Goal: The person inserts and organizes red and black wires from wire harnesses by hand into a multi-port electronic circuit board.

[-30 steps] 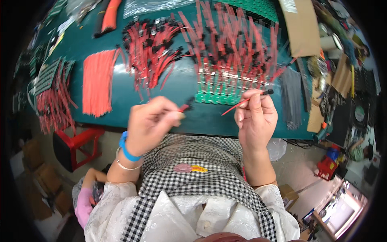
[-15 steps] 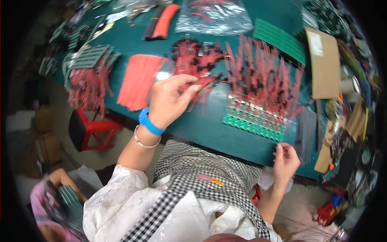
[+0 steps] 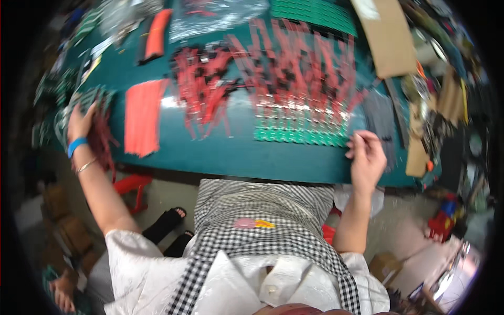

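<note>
My left hand (image 3: 81, 122), with a blue wristband, is stretched out to the far left. It lies on a bundle of green circuit boards (image 3: 104, 95) with red wires (image 3: 102, 134) hanging from it; thumb and fingers are apart. My right hand (image 3: 367, 160) has its fingers curled together beside the right corner of a green circuit board strip (image 3: 299, 135). Whatever those fingers hold, if anything, cannot be made out. From the strip, rows of red wires (image 3: 320, 73) with dark parts run away from me. A loose heap of red wires with black ends (image 3: 202, 79) lies left of them.
Flat red sleeves (image 3: 143, 118) lie between my left hand and the heap. Farther back are a clear plastic bag (image 3: 218, 18), a green board panel (image 3: 315, 16) and cardboard (image 3: 386, 42). Dark grey strips (image 3: 379, 121) lie right. Another person's hand (image 3: 63, 296) shows lower left.
My left hand has left the wire heap and swung left onto the bundled boards. The view has shifted, while my right hand stays curled near the board strip's right corner.
</note>
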{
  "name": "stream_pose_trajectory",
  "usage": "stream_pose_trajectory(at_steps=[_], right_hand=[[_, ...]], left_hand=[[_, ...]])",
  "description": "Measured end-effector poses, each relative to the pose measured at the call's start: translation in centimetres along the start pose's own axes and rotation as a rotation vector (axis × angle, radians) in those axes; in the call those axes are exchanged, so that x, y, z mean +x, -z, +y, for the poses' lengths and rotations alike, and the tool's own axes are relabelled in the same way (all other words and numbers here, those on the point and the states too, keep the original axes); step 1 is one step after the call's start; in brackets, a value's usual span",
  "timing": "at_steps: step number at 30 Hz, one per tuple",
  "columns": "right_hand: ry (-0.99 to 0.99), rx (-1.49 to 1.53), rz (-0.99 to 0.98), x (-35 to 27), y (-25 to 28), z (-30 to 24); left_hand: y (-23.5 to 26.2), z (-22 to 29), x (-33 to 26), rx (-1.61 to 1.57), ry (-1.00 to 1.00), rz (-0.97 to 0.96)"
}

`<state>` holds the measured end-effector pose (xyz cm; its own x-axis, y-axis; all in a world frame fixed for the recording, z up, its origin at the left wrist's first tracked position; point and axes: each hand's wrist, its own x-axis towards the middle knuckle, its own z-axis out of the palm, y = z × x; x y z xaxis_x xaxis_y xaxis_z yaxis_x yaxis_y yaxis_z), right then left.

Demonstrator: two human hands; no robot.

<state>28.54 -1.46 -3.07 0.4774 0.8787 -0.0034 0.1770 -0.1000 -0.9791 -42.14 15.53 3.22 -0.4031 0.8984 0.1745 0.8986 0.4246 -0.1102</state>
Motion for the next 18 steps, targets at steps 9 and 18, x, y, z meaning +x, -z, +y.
stream_pose_trajectory(at_steps=[9,18], right_hand=[[0.058,-0.100,0.080,0.1,0.3,1.7],[0.057,-0.160,0.103,0.4,0.2,1.3]], left_hand=[[-2.8,0.7,1.1,-0.017,-0.092,0.212],[1.6,-7.2,3.0,-0.118,0.279,0.348]])
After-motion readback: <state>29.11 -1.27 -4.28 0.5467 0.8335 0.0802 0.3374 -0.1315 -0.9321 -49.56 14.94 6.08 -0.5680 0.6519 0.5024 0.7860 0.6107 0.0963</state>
